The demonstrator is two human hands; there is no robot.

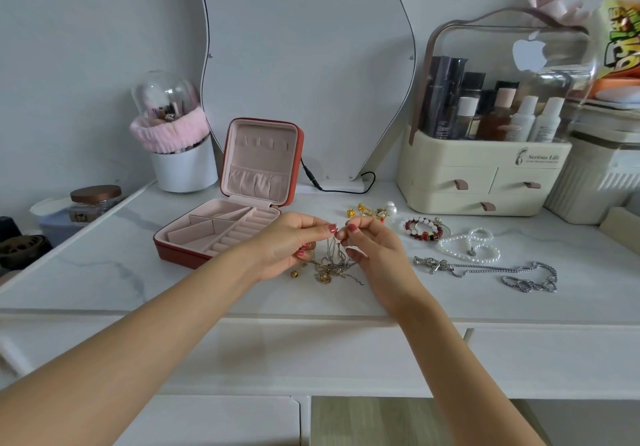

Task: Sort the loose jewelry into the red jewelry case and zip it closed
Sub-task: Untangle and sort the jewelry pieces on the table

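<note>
While my left hand (289, 243) and right hand (372, 248) both pinch the top of a thin silver chain (334, 249), its tail hangs into the tangled pile (329, 270) on the tabletop (104, 272); the red jewelry case (221, 227) sits open just left.

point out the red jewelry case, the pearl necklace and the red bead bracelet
red jewelry case (180, 255): head view, on the red front wall of its base.
pearl necklace (450, 249): head view, on its left strand of pearls.
red bead bracelet (412, 231): head view, on its lower left beads.
</note>
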